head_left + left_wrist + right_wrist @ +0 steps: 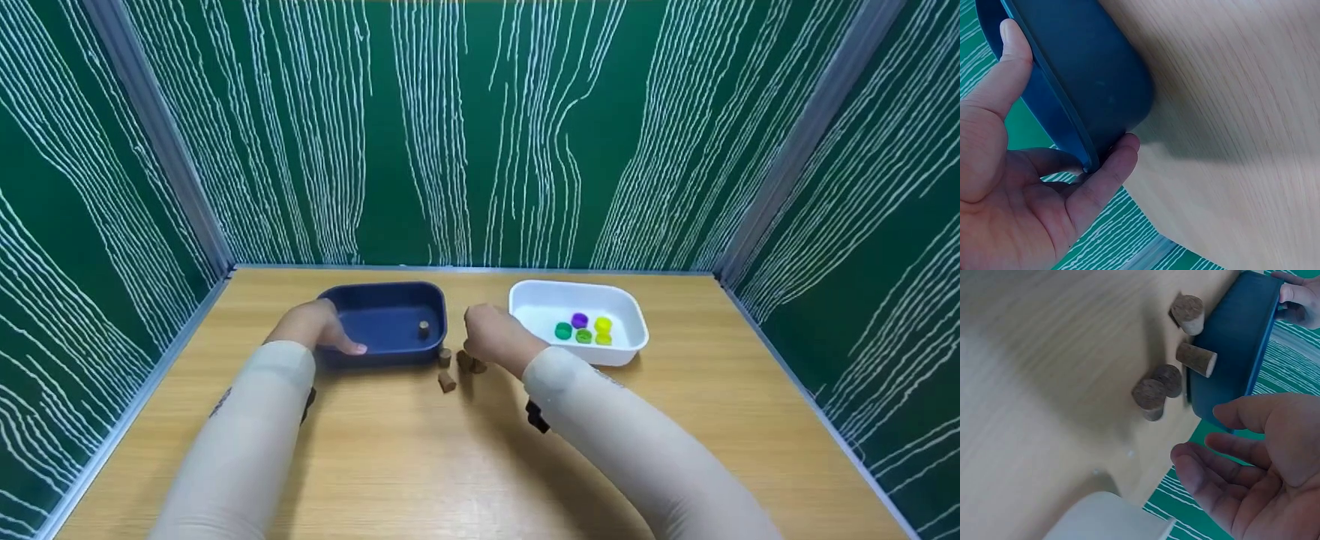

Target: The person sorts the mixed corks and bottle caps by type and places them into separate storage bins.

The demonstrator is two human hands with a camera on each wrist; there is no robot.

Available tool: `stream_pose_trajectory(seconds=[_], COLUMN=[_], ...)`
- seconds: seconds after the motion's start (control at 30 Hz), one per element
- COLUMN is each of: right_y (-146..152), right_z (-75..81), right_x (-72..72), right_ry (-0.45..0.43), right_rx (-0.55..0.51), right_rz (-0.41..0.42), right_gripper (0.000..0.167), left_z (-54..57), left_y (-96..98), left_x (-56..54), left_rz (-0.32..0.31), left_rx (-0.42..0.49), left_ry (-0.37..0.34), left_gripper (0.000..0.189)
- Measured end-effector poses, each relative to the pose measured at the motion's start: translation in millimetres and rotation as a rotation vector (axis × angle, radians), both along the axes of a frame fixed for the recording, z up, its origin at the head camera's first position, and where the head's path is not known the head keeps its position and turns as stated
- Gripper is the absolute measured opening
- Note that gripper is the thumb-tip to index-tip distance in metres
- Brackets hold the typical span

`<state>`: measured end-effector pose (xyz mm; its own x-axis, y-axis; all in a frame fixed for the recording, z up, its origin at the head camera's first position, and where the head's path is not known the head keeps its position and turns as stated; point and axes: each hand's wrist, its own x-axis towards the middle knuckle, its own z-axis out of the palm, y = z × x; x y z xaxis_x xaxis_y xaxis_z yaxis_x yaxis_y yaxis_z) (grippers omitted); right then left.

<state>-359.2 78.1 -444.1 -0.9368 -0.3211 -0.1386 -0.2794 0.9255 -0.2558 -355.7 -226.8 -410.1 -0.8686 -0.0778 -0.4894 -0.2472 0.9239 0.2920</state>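
My left hand (pixel 311 328) grips the left end of a dark blue bin (pixel 375 357), thumb over the rim and fingers at its outer wall, as the left wrist view also shows. One cork (pixel 424 329) stands inside that bin. Several more corks sit on the table just beyond its right corner, among them an upright cork (pixel 445 358) and a tipped cork (pixel 447 382). Above two corks standing side by side, a cork (pixel 1149 399) and its neighbour, hovers my right hand (pixel 1264 467). Its thumb and fingers are parted and nothing lies between them.
To the right stands a white bin (pixel 634 352) holding several small coloured caps, such as a purple cap (pixel 580 321) and a green cap (pixel 563 331). Green panels (pixel 510 150) with white wavy lines wall in the wooden table (pixel 420 465) at the back and sides.
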Motion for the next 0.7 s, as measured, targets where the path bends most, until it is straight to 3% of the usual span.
stream_pose_trajectory(seconds=[0.2, 0.47, 0.7], right_y=[4.9, 8.3, 7.9], right_z=[-16.4, -26.0, -26.3], right_x=[-3.9, -7.4, -1.8], right_ry=[-0.111, -0.100, -0.102], right_rx=[0.022, 0.050, 0.029], right_rz=[0.008, 0.019, -0.033], right_gripper=[0.013, 0.026, 0.007], left_z=[0.0, 1.7, 1.5], left_y=[1.2, 0.4, -0.5], left_x=[-0.1, 0.6, 0.4], left_rz=[-0.013, -0.016, -0.008], left_rx=[0.000, 0.008, 0.007], left_ry=[0.006, 0.016, 0.010], left_gripper=[0.122, 0.124, 0.121])
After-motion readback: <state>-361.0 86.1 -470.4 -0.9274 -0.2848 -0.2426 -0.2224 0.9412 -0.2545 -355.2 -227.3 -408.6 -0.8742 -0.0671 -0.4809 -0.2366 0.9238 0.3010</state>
